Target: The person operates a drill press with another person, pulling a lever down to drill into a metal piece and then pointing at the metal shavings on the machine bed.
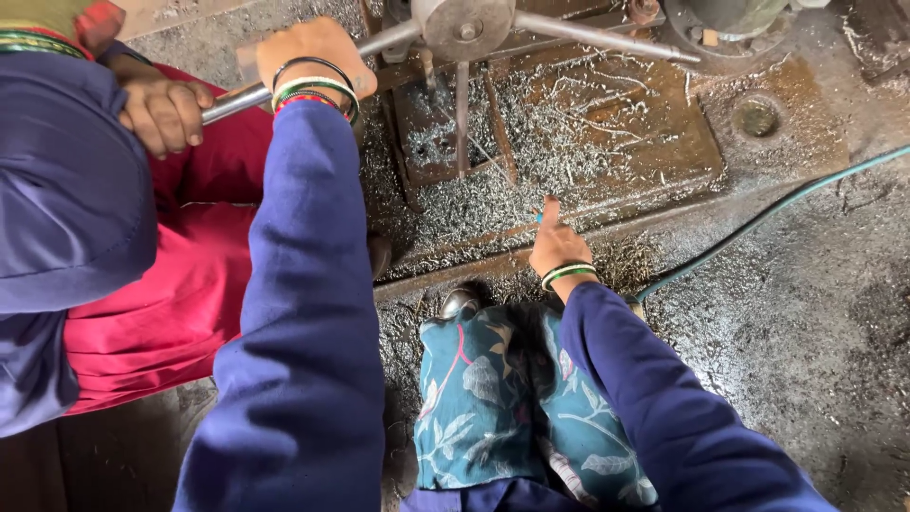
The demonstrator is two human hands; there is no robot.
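My left hand (313, 59) is wrapped over the lever (237, 98), one of the steel bars sticking out of the drill's hub (464, 27), fingers closed round it near the outer end. A co-worker's hand (163, 114) is fisted on the same bar just beside mine, further out toward the tip. The lever looks like plain solid steel rod, stiff, no give at all, and smooth enough that I'd guess it gets slippery with oil or sweat, so a full wrap beats fingertips. Best spot to hold is out near the end where we both are, more leverage there than close to the hub. My right hand (557, 245) holds nothing, mostly curled with one finger stuck out over the edge of the base plate (654, 142), and I can't tell if it's actually touching. The plate is rusty, heavy-looking, not something that shifts. It's buried in swarf (559, 118), curly silver chips, light and loose but I'd bet sharp as anything on bare skin, so not stuff to sweep by hand. A green hose (758, 220) runs across the floor (815, 322) to my right.
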